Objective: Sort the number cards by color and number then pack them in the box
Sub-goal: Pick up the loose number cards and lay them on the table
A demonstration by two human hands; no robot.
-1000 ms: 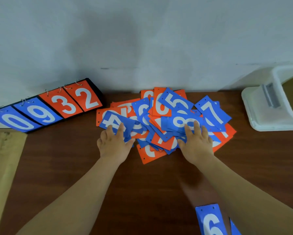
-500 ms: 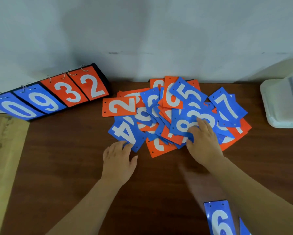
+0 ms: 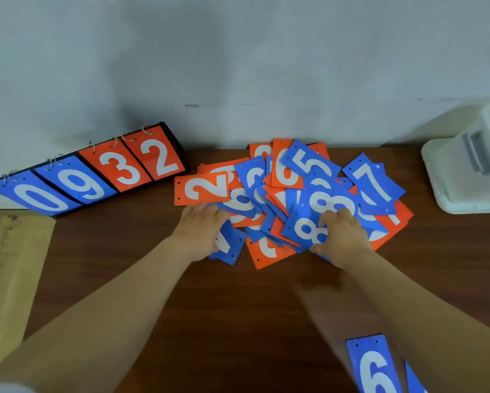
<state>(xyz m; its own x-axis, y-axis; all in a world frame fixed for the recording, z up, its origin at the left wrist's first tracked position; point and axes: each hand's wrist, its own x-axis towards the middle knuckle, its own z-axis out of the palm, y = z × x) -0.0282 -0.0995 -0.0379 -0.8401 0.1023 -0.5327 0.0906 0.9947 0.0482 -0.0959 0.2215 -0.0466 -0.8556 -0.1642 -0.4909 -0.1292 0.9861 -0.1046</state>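
Two hands are sorting the card pile [image 3: 286, 177] at the table's [image 3: 238, 307] back edge, box [image 3: 448, 180] waiting at the right edge: left hand [image 3: 201, 231] pressing flat, right hand [image 3: 341, 236] pinching a blue 8 [image 3: 305, 231], which next needs lifting clear

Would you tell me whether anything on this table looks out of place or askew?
The blue and orange number cards lie in a jumbled, overlapping heap on the brown wooden table, colours mixed; the orange 2 card lies sideways. A blue 6 card sits apart, nearer.

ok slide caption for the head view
Left hand and right hand on a jumbled blue-and-orange card pile
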